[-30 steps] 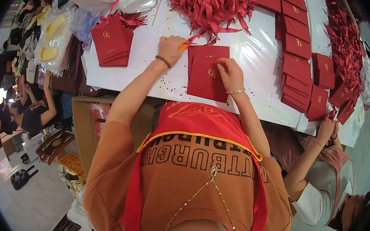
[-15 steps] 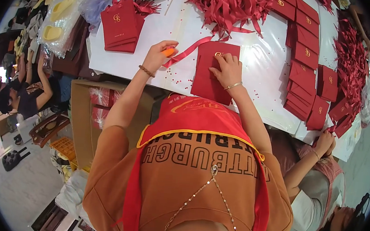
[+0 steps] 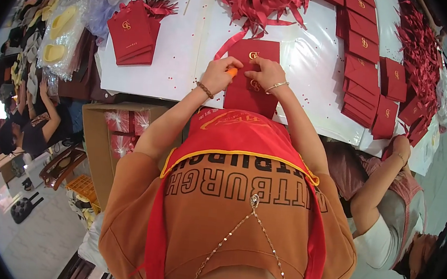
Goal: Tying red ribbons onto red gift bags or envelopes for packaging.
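In front of me lies a short stack of red paper bags [image 3: 269, 50] with gold marks. A top red bag [image 3: 254, 97] sits lower than the one beneath, so two marks show. My left hand [image 3: 218, 77] is closed round a small orange object [image 3: 232, 72], mostly hidden by the fingers, at the stack's left edge. A red ribbon [image 3: 228, 45] runs from the far heap down to that hand; whether the fingers hold it cannot be told. My right hand [image 3: 269, 75] bends over the top bag, thumb and forefinger at its upper part.
A heap of red ribbons [image 3: 259, 2] lies at the far side. Bags with ribbon handles [image 3: 132, 38] stand left; rows of red bags [image 3: 361, 72] lie right. Below the table's left side is a cardboard box [image 3: 95, 144]. A co-worker's hand [image 3: 401, 147] works at right.
My left hand has moved right, to the stack's edge, with the orange object. My right hand has shifted slightly nearer me on the bags, and a second gold mark has come into view.
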A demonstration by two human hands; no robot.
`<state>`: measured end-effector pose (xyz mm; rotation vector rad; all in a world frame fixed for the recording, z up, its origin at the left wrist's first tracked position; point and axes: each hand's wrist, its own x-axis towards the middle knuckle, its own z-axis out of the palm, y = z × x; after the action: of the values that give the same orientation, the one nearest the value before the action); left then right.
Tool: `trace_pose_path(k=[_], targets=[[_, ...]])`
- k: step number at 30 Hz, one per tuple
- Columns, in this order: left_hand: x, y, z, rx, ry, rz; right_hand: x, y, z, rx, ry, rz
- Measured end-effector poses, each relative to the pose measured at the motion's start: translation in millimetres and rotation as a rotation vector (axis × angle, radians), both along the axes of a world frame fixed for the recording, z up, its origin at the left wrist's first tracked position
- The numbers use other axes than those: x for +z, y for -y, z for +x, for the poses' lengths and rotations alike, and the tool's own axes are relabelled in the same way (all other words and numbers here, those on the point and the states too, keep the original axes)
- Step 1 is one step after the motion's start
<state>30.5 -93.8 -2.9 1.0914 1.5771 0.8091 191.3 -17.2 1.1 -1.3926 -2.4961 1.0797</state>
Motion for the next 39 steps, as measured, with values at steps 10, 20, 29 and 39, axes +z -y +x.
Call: trace_pose_path(k=[10,20,29,39], targets=[[-4,-6,10,0.148,0.215,0.011,-11,-5,4,0.029,-0.013,-0.104],[11,-8,17,0.078,-0.092,-0.047,-3,-6,5,0.022,-0.026,-0.19],[8,-10,23,-0.139,-0.591,0.34,1,0,7,0.019,-0.028,-0.15],[18,-17,31,-0.278,-0.798,0.369,8,5,9,0.011,-0.061,-0.159]])
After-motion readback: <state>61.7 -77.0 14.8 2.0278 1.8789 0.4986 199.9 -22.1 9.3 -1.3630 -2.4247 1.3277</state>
